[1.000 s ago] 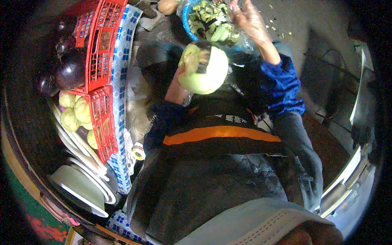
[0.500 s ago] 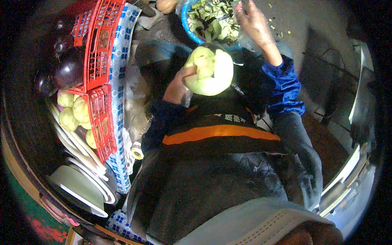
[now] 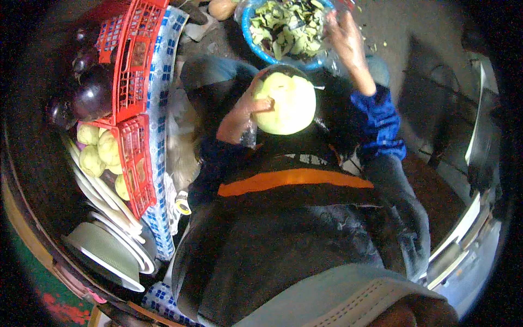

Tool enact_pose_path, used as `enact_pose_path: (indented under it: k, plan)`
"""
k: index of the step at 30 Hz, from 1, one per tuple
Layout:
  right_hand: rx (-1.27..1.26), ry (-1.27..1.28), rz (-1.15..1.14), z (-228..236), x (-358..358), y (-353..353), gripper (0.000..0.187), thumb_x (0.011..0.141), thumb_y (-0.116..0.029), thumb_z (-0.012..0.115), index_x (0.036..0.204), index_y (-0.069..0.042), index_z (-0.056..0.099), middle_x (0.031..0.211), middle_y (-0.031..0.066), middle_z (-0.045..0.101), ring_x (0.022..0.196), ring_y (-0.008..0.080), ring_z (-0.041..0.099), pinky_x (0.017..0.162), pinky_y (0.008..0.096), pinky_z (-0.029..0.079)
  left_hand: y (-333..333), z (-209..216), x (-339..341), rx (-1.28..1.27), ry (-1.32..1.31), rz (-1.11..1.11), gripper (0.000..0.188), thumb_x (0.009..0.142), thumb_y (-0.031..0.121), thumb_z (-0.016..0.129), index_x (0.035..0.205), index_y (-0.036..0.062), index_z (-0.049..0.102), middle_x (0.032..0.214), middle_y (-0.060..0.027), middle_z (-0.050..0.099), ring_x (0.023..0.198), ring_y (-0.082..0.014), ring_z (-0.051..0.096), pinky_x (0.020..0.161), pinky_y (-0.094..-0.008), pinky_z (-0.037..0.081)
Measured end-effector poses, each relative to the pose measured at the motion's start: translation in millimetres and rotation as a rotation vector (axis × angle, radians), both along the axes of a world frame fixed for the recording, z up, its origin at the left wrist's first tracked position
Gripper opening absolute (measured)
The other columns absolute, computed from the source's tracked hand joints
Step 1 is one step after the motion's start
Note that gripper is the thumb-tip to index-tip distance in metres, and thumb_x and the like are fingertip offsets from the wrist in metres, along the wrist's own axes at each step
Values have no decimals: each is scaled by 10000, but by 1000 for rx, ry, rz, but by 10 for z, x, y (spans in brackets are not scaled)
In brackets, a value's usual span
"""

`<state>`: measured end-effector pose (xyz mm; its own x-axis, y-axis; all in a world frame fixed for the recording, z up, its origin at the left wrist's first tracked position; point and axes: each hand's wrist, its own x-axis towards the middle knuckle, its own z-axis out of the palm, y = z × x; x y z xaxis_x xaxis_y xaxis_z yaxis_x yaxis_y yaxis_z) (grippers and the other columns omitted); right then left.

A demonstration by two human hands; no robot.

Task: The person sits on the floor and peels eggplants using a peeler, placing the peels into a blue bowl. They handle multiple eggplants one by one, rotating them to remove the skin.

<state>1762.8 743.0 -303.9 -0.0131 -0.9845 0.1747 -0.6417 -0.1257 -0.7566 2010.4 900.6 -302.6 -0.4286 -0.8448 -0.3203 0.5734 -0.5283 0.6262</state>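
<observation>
Nearest to us is the apron (image 3: pixel 294 177) with its orange band, and just beyond it we see the eggplant (image 3: pixel 289 111), mostly pale and without skin, with some dark at its far edge. Our left hand (image 3: pixel 245 113) grips it from the left side, thumb laid upon the flesh; the other fingers are hidden. We judge it rather heavy for one hand, firm but a little spongy, easy to bruise, and slippery where it is peeled; a wide hold, palm under and thumb over, should suit it well. On our left are pale basins (image 3: pixel 106 257), whose contents we cannot tell; beyond them, the wall of the lower red crate (image 3: pixel 123 155) keeps in pale vegetables (image 3: pixel 91 162), and the upper crate (image 3: pixel 121 87) has glossy dark eggplants (image 3: pixel 92 97). Farther forward, our right hand (image 3: pixel 347 42) is raised beside the blue bowl (image 3: pixel 246 27), with something reddish at its fingertips, but we cannot tell how tightly they close. The bowl holds many pale and dark peelings (image 3: pixel 294 34). Farthest, near it, lies a squash (image 3: pixel 222 8).
</observation>
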Motion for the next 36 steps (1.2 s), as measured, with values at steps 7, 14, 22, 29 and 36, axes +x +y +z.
enact_pose_path:
  k: [7, 14, 22, 29, 36]
  plan:
    - [521, -1044, 85, -206, 481, 754, 304, 996, -309, 481, 1109, -57, 610, 1074, 103, 651, 971, 177, 621, 827, 321, 524, -370, 271, -73, -10, -352, 20, 817, 699, 159, 802, 1370, 6, 362, 1240, -134, 527, 1134, -226, 538, 968, -345, 456]
    - [64, -1342, 27, 118, 592, 657, 308, 1003, -287, 475, 1090, -3, 557, 1054, 149, 630, 1007, 275, 599, 948, 412, 478, -252, 389, -361, 110, 108, 317, 606, 864, 131, 548, 1419, 35, 327, 1349, -166, 477, 1243, -334, 491, 1032, -519, 419]
    - [122, -1436, 260, 957, 127, 524, 301, 1010, -299, 456, 1148, -53, 562, 765, 35, 568, 527, 78, 478, 548, 225, 465, -64, 91, -303, 47, 101, 264, 790, 698, 73, 587, 1438, 91, 312, 1311, -140, 508, 1195, -303, 525, 1006, -434, 455]
    - [453, -1177, 456, 1130, 351, 672, 285, 931, -210, 629, 1117, -85, 453, 726, 36, 545, 617, 132, 530, 568, 243, 434, -70, 54, -326, 17, 140, 277, 851, 633, -15, 577, 1437, 89, 317, 1282, -120, 533, 1161, -290, 551, 973, -389, 483]
    - [379, -1168, 438, 881, 101, 431, 325, 886, -286, 687, 1053, -81, 498, 726, 18, 527, 592, 116, 498, 547, 228, 410, 1, -103, -142, -19, 22, 268, 899, 599, -14, 612, 1443, 75, 316, 1307, -127, 534, 1178, -314, 550, 927, -410, 518]
